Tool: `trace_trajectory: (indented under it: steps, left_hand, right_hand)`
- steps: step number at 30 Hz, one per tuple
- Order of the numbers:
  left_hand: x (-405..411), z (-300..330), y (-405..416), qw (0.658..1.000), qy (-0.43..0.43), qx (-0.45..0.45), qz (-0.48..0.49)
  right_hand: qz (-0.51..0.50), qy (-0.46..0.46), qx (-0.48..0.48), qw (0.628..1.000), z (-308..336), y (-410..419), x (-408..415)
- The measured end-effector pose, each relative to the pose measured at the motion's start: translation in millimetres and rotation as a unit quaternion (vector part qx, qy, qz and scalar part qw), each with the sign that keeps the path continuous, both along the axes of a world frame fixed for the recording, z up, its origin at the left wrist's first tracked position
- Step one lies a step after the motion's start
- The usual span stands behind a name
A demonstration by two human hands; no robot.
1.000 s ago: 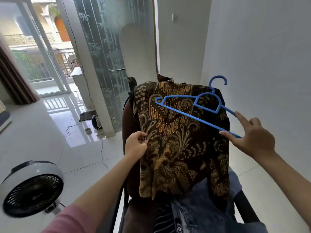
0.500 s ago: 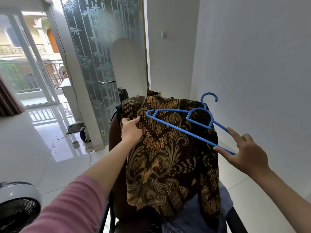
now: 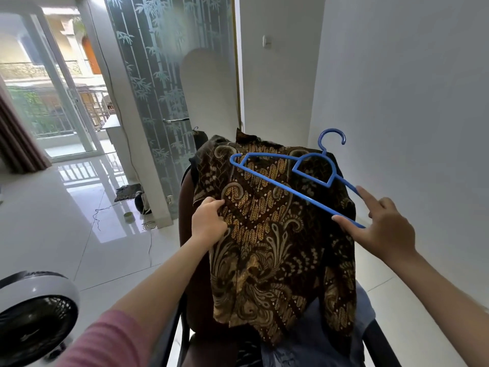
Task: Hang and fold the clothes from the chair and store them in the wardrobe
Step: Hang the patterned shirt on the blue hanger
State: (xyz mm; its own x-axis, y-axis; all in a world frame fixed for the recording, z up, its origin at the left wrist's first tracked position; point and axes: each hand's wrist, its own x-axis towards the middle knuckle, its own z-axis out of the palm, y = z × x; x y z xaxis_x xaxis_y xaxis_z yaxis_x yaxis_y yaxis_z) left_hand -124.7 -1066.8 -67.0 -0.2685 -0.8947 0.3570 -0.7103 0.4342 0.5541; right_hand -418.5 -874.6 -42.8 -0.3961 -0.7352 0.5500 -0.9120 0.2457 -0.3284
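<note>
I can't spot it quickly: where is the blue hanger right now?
In the head view, right of centre: the blue hanger is held by the right hand over the batik shirt draped on the chair back.

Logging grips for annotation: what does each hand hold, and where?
Left hand pinches the batik shirt at its left edge; right hand holds the blue hanger by its right end.

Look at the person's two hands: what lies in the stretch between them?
In the head view, between the left hand and the right hand lies the brown batik shirt draped over the chair back, with the blue hanger above it.
</note>
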Motion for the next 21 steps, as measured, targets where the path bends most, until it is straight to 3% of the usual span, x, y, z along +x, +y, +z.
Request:
trace_trajectory:
  steps: [6,13,18,21]
  left_hand:
    - [11,-10,1,0.998,-0.040,0.047,-0.021]
    - [-6,21,-18,0.994,0.053,-0.093,-0.034]
    - [-29,36,-42,0.999,0.006,0.007,-0.035]
    - [-36,33,-52,1.000,0.015,0.006,-0.022]
  right_hand:
    - [-0.011,0.009,0.020,1.000,-6,-5,3]
    - [-0.007,0.006,0.024,1.000,-6,-5,-6]
    - [-0.001,-0.016,-0.005,1.000,-8,4,-20]
    - [-0.012,-0.028,-0.035,0.999,-9,7,-27]
